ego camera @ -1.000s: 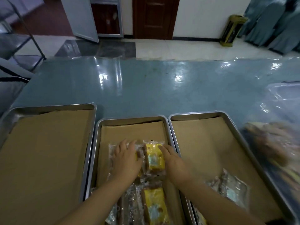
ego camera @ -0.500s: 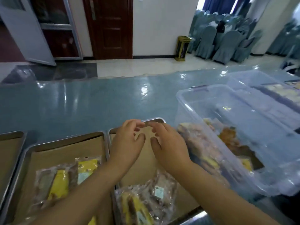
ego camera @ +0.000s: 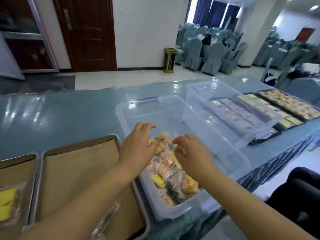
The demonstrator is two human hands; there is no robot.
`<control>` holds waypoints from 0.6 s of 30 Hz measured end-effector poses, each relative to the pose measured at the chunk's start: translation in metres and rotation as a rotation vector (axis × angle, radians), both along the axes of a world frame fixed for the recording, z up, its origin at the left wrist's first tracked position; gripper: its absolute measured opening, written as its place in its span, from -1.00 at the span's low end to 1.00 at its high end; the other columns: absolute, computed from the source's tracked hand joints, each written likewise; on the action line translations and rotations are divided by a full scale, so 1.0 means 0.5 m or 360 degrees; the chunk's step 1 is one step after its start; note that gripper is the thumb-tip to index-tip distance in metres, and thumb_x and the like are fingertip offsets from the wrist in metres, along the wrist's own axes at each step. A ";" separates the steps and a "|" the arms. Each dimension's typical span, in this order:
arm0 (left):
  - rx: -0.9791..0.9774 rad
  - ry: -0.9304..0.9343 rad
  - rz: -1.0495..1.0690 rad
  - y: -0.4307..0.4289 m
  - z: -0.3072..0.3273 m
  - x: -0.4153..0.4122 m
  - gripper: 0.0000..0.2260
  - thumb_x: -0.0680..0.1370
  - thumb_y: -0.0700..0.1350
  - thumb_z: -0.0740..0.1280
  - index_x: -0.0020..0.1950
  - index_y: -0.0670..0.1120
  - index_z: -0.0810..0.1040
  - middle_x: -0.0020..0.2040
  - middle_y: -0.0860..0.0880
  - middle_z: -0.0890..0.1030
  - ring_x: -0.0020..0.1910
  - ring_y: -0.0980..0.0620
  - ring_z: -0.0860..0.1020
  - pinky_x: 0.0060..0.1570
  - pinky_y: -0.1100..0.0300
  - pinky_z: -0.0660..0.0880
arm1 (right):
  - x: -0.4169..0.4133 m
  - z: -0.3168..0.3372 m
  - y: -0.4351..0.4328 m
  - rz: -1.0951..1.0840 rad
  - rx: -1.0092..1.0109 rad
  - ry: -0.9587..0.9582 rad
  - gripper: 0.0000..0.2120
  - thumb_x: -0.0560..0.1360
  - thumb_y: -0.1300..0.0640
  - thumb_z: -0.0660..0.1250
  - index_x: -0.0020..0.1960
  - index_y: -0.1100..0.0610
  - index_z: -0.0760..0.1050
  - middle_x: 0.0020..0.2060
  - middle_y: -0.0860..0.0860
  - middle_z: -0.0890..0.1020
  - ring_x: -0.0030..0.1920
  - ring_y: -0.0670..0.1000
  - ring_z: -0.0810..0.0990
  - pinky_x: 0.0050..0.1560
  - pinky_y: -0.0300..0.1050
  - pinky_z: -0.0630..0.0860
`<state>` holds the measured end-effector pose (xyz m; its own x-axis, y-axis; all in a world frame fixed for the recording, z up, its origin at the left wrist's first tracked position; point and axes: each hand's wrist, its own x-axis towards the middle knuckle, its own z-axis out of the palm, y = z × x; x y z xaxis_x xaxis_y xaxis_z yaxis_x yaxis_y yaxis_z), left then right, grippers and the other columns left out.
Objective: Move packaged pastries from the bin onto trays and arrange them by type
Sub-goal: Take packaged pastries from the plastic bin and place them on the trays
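A clear plastic bin (ego camera: pixel 230 153) sits on the blue table and holds a heap of packaged pastries (ego camera: pixel 173 177), yellow, orange and brown. My left hand (ego camera: pixel 138 144) and my right hand (ego camera: pixel 192 153) are both inside the bin, fingers curled over the top of the heap. Whether either hand grips a package is hidden by the fingers. Left of the bin lies a metal tray (ego camera: pixel 41 161) lined with brown paper, with one clear package (ego camera: pixel 105 220) at its near end. A second tray (ego camera: pixel 35 157) at the far left holds yellow packaged pastries (ego camera: pixel 7 201).
A second clear bin (ego camera: pixel 225 101) stands behind and right of the first. Dark trays of sorted pastries (ego camera: pixel 277 110) lie at the far right. A dark chair (ego camera: pixel 299 193) is at the near right edge. Covered chairs and a small bin stand across the floor.
My view has swung right from the trays to the bin. Both hands left the middle tray, passed over the right tray and now reach into the bin's pastries.
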<state>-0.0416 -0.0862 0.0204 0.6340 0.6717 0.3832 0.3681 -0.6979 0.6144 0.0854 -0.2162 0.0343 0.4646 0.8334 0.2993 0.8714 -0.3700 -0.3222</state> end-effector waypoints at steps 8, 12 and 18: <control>0.0292 0.0379 -0.0004 0.023 -0.015 0.077 -0.47 0.50 -0.12 0.29 0.46 0.04 0.25 0.34 0.00 0.36 0.11 -0.07 0.50 0.00 0.08 0.44 | 0.207 -0.051 -0.009 0.0070 -0.1031 0.0111 -0.67 0.57 0.08 0.18 0.33 0.03 0.38 0.26 0.08 0.45 0.21 0.13 0.46 0.14 -0.01 0.41; 0.0216 0.0478 -0.0040 0.034 -0.020 0.096 -0.47 0.52 -0.09 0.27 0.48 0.05 0.21 0.34 -0.01 0.36 0.14 -0.05 0.48 -0.01 0.10 0.39 | 0.243 -0.081 0.018 0.0145 -0.1249 0.0177 -0.63 0.58 0.11 0.18 0.38 0.08 0.32 0.28 0.13 0.40 0.23 0.17 0.44 0.19 0.00 0.40; 0.0042 0.0473 -0.0078 0.046 -0.044 0.098 -0.50 0.54 -0.05 0.24 0.46 0.14 0.22 0.28 0.06 0.43 -0.03 0.08 0.54 -0.11 0.15 0.48 | 0.257 -0.125 0.042 0.0207 -0.1556 0.0116 -0.59 0.53 0.18 0.20 0.37 0.14 0.32 0.25 0.14 0.44 0.18 0.15 0.48 0.12 -0.01 0.46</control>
<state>0.0074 -0.0634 -0.0018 0.7522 0.6300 0.1931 0.4947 -0.7335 0.4662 0.2141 -0.1951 -0.0284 0.3418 0.7442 -0.5739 0.9143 -0.4046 0.0198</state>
